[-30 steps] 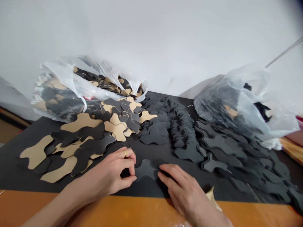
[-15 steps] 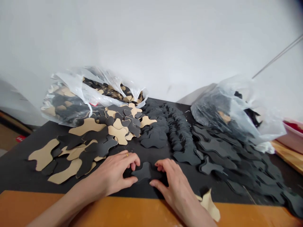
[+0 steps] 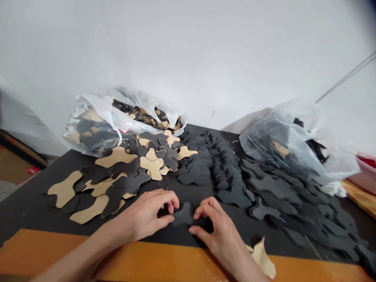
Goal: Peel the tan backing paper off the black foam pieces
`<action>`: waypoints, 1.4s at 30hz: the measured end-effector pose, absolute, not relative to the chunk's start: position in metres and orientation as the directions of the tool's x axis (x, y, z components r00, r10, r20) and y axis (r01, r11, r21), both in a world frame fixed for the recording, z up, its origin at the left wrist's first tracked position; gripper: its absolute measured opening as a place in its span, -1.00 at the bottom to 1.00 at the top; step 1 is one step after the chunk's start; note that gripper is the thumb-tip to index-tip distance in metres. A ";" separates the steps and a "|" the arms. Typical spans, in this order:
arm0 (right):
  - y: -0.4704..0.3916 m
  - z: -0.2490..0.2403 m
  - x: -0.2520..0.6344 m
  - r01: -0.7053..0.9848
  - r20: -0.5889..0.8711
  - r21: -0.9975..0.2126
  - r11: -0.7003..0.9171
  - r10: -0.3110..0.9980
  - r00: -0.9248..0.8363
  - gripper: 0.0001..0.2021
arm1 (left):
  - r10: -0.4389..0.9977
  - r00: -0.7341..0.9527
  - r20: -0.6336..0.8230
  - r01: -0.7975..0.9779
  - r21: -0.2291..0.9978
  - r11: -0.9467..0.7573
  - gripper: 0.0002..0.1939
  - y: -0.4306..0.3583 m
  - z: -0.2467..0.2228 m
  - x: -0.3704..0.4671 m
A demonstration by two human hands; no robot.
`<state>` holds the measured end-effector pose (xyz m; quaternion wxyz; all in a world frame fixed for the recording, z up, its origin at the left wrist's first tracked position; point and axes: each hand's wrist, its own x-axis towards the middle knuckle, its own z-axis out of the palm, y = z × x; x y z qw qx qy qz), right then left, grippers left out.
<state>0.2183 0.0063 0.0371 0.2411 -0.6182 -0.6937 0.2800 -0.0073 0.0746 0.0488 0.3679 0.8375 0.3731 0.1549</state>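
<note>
A small dark grey, wavy-edged foam-like piece (image 3: pixel 183 214) lies flat on the black tabletop between my two hands. My left hand (image 3: pixel 149 213) is at its left edge, thumb and curled fingers apart. My right hand (image 3: pixel 219 227) is at its right edge, also with thumb and bent fingers apart. Whether the fingertips touch the piece is hard to see. Just beyond are overlapping rows of similar black pieces (image 3: pixel 195 174). To the left lies a loose heap of pieces with tan and black faces (image 3: pixel 117 156).
A clear plastic bag of tan and black pieces (image 3: pixel 91 135) lies at the back left. Another plastic bag (image 3: pixel 264 133) stands at the back right, behind spread black pieces (image 3: pixel 276 188). A tan scrap (image 3: pixel 263 258) lies by my right wrist, near the table's orange front edge (image 3: pixel 158 258).
The view has shifted slightly, so the scene sits a little further right. My right hand's fingers have risen slightly, and both hands remain on either side of the dark piece.
</note>
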 end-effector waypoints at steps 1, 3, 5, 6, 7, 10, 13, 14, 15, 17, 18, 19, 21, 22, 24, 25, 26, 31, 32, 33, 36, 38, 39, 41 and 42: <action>0.006 0.035 0.218 0.700 0.010 -0.710 0.083 0.994 -0.108 -0.76 | 0.750 0.661 -0.005 0.495 0.754 -0.431 -0.81 0.075 0.048 -0.007; 0.004 0.031 0.219 0.648 0.055 -0.755 0.101 0.994 -0.092 -0.75 | 0.776 0.631 0.000 0.443 0.821 -0.360 -0.87 0.076 0.047 -0.006; 0.004 0.031 0.221 0.569 0.082 -0.815 0.109 0.994 -0.073 -0.77 | 0.797 0.604 -0.015 0.373 0.889 -0.266 -0.92 0.077 0.045 -0.005; 0.005 0.033 0.221 0.510 0.079 -0.854 0.097 0.995 -0.057 -0.78 | 0.804 0.594 -0.015 0.336 0.913 -0.231 -0.93 0.078 0.044 -0.005; 0.007 0.037 0.222 0.439 0.063 -0.895 0.076 0.997 -0.043 -0.78 | 0.809 0.587 -0.010 0.302 0.930 -0.208 -0.94 0.078 0.044 -0.004; 0.020 0.051 0.221 0.273 -0.028 -0.962 -0.006 0.997 -0.077 -0.65 | 0.805 0.593 0.021 0.236 0.951 -0.198 -0.90 0.078 0.043 -0.003; 0.036 0.058 0.216 0.239 -0.179 -0.964 -0.116 0.949 -0.260 -0.71 | 0.805 0.593 0.029 0.224 0.954 -0.199 -0.84 0.079 0.044 -0.002; 0.040 0.057 0.214 0.228 -0.220 -0.961 -0.154 0.927 -0.303 -0.71 | 0.814 0.580 0.029 0.222 0.956 -0.192 -0.83 0.080 0.044 -0.002; 0.043 0.055 0.211 0.208 -0.243 -0.961 -0.182 0.914 -0.324 -0.68 | 0.825 0.564 0.027 0.217 0.959 -0.180 -0.83 0.080 0.045 -0.002; 0.047 0.048 0.206 0.153 -0.234 -0.969 -0.195 0.922 -0.308 -0.65 | 0.851 0.526 0.015 0.200 0.970 -0.140 -0.82 0.082 0.047 -0.001; 0.047 0.045 0.204 0.132 -0.215 -0.974 -0.184 0.933 -0.288 -0.64 | 0.862 0.508 0.006 0.189 0.975 -0.119 -0.81 0.082 0.047 0.000; 0.047 0.042 0.202 0.116 -0.198 -0.978 -0.172 0.943 -0.267 -0.64 | 0.871 0.491 -0.001 0.179 0.979 -0.099 -0.81 0.083 0.048 0.000; 0.046 0.037 0.200 0.102 -0.182 -0.982 -0.162 0.954 -0.237 -0.63 | 0.888 0.460 -0.013 0.158 0.985 -0.067 -0.81 0.083 0.048 0.001; 0.045 0.036 0.199 0.101 -0.178 -0.982 -0.158 0.957 -0.229 -0.63 | 0.895 0.445 -0.017 0.146 0.988 -0.053 -0.81 0.083 0.048 0.002; 0.044 0.035 0.199 0.098 -0.172 -0.983 -0.153 0.958 -0.229 -0.63 | 0.905 0.425 -0.028 0.124 0.992 -0.028 -0.82 0.083 0.048 0.003; 0.044 0.035 0.200 0.091 -0.170 -0.984 -0.153 0.958 -0.233 -0.64 | 0.909 0.414 -0.034 0.118 0.993 -0.016 -0.82 0.082 0.048 0.004; 0.044 0.035 0.200 0.085 -0.169 -0.985 -0.152 0.957 -0.236 -0.64 | 0.913 0.405 -0.042 0.116 0.993 -0.006 -0.82 0.082 0.049 0.004; 0.043 0.033 0.201 0.082 -0.199 -0.979 -0.185 0.954 -0.223 -0.64 | 0.919 0.391 -0.059 0.115 0.993 0.015 -0.81 0.081 0.049 0.008; 0.043 0.033 0.200 0.083 -0.203 -0.978 -0.189 0.954 -0.220 -0.64 | 0.916 0.396 -0.061 0.119 0.993 0.015 -0.81 0.080 0.049 0.008; 0.043 0.034 0.200 0.083 -0.203 -0.978 -0.189 0.955 -0.217 -0.64 | 0.915 0.400 -0.062 0.123 0.992 0.013 -0.81 0.080 0.049 0.009; 0.043 0.035 0.199 0.071 -0.202 -0.979 -0.191 0.955 -0.216 -0.65 | 0.919 0.392 -0.032 0.088 0.996 -0.002 -0.79 0.080 0.046 0.008; 0.044 0.035 0.201 0.060 -0.188 -0.982 -0.180 0.957 -0.222 -0.64 | 0.921 0.391 -0.008 0.019 1.000 0.001 -0.65 0.082 0.043 0.006; 0.044 0.035 0.201 0.057 -0.177 -0.984 -0.168 0.959 -0.223 -0.64 | 0.914 0.405 -0.004 -0.011 1.000 0.010 -0.57 0.082 0.042 0.005; 0.044 0.035 0.203 0.081 -0.140 -0.989 -0.125 0.968 -0.210 -0.68 | 0.890 0.456 -0.018 -0.035 0.999 0.039 -0.48 0.084 0.041 0.002; 0.044 0.035 0.203 0.107 -0.118 -0.989 -0.099 0.973 -0.198 -0.71 | 0.876 0.481 -0.029 -0.033 0.998 0.051 -0.48 0.084 0.041 0.001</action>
